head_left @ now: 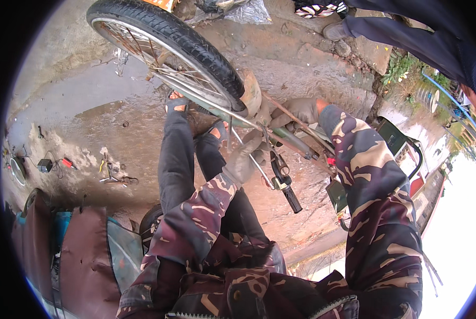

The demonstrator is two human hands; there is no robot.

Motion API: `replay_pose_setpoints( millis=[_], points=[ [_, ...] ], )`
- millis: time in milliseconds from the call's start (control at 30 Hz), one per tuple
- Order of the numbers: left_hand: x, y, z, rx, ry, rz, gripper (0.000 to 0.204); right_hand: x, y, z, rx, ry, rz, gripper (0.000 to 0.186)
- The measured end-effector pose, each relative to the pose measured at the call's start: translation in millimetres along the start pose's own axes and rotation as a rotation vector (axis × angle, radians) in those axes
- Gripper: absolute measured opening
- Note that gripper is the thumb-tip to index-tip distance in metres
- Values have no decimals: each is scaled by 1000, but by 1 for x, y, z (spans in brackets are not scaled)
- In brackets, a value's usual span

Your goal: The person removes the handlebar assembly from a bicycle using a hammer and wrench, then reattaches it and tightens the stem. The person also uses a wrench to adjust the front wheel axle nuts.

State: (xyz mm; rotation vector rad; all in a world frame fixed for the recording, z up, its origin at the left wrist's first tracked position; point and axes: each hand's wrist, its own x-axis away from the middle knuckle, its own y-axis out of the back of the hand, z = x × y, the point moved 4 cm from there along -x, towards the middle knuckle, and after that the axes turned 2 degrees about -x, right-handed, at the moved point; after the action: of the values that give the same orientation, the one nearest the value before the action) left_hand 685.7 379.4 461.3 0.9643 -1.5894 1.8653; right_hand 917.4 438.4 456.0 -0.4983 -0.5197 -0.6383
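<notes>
A bicycle lies tipped in front of me, its black-tyred front wheel (pixel 206 53) raised at the upper left. My left hand (pixel 242 162), in a grey glove, is closed beside the head of the frame, where a thin shiny metal rod (pixel 259 169) crosses it. What its fingertips pinch is hidden. My right hand (pixel 300 112), also gloved, is bent closed at the far side of the same joint, by a rusty rod (pixel 288 112) and a dark green tube (pixel 293 142). Its grasp is hard to make out. Below hangs a handlebar with a black grip (pixel 290 199).
Loose tools (pixel 113 178) and a small black box (pixel 45 165) with wires lie on the wet ground at left. A brown-covered seat (pixel 86 255) stands at lower left. Another person's dark-trousered leg (pixel 392 37) is at upper right. My sandalled foot (pixel 177 101) rests near the wheel.
</notes>
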Motion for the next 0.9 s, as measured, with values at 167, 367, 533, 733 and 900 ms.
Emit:
replay_pose_setpoints(
  millis=[167, 367, 533, 733, 900],
  points=[
    [12, 12, -17, -235, -181, -151, 54, -2, -9, -20, -112, -569, -2, 51],
    [5, 22, -37, 44, -70, 146, 52, 3, -14, -12, -126, -145, 3, 44],
    [-2, 20, -39, 357, -3, 427, 46, 6, -20, -20, -69, -88, 52, 40],
    [8, 5, -44, 308, 72, 478, 38, 29, -12, -4, -274, -28, 37, 33],
    [1, -10, -36, 231, 138, 491, 38, 62, -17, -19, -617, -482, -71, 32]
  ],
)
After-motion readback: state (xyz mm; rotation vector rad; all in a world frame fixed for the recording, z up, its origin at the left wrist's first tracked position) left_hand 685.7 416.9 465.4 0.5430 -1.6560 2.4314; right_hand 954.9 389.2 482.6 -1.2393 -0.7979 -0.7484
